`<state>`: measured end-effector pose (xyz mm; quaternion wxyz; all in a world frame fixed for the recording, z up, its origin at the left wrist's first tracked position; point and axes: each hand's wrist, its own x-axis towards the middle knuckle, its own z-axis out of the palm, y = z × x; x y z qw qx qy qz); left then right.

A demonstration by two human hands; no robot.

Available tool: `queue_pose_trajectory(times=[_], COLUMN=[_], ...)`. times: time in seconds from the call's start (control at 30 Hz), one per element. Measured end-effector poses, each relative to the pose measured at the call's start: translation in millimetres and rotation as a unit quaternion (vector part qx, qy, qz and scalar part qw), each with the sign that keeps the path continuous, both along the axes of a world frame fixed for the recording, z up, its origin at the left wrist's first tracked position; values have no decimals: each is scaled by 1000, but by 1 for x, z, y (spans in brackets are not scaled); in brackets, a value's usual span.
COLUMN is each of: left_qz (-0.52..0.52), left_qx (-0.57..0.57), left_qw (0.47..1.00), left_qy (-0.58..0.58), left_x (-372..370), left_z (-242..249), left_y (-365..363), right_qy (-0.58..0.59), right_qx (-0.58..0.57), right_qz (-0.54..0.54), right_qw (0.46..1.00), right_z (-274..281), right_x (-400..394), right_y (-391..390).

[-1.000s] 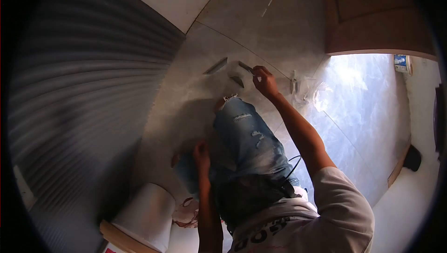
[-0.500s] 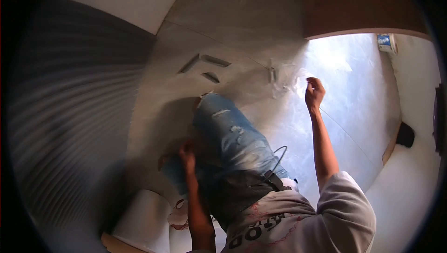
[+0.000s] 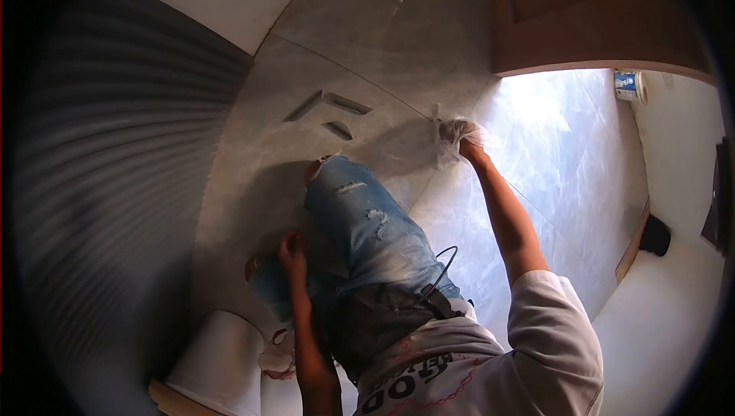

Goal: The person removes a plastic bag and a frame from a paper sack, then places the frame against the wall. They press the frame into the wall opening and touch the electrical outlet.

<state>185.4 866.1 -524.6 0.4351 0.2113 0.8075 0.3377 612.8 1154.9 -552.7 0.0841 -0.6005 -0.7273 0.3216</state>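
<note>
My right hand (image 3: 465, 137) is reaching low over the tiled floor with its fingers closed on a crumpled, clear plastic bag (image 3: 449, 157). The film drapes over and around the fingers, hiding part of them. My left hand (image 3: 291, 255) hangs beside my bent knee, its fingers loosely bent and apart with nothing visible in them. On the floor ahead of my knee lie several grey, angular pieces: a long one (image 3: 347, 104), another slanting one (image 3: 305, 107) and a short one (image 3: 338, 130). A thin, pale strip (image 3: 437, 112) is beside the bag.
Corrugated grey sheeting (image 3: 130, 125) rises on the left. A white bucket (image 3: 218, 362) stands at the lower left. A brown wooden panel (image 3: 597, 18) spans the upper right, near a labelled tub (image 3: 629, 86). A black object (image 3: 655, 235) sits by the right wall.
My right hand has moved left and down toward the floor, and the plastic now wraps around its fingers. My left hand has shifted little; the whole view has tilted slightly.
</note>
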Motion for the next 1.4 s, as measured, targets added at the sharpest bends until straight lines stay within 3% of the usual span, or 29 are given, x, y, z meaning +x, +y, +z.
queue_pose_trajectory(times=[0.17,0.23,0.3,0.4,0.53,0.63,0.7,0.77,0.83,0.97,1.13,1.4], left_qz=[-3,-5,-6,-12,10,26,27,4,4,19,-4,-37], left_qx=[-29,-28,-27,-42,-29,0,23,25,20,18,18,-7], left_qw=[1000,1000,1000,999,999,998,997,998,998,997,999,999], left_qy=[-5,-6,-6,9,-19,-51,-68,-58,-58,-71,-36,-1], left_x=[1,1,1,1,3,3,1,0,0,-2,2,0], left_z=[3,1,1,5,6,-1,-5,-6,-3,-7,4,9], left_y=[2,2,3,4,5,2,1,0,1,-2,6,9], right_qy=[-70,-79,-111,-62,-36,-106,67,75,287,305,248,356], right_qx=[31,40,-36,12,3,-1,-93,-51,-173,-187,-74,-145], right_qz=[9,4,-71,-84,-86,-9,-163,-164,-333,-372,-503,-362], right_qw=[997,996,991,994,996,994,980,982,881,856,825,849], right_z=[-54,-49,-48,-48,-21,2,10,7,19,47,81,170], right_x=[15,11,10,11,7,14,24,33,35,30,16,-64], right_y=[2,2,2,0,-3,-13,-26,-35,-44,-52,-77,-93])
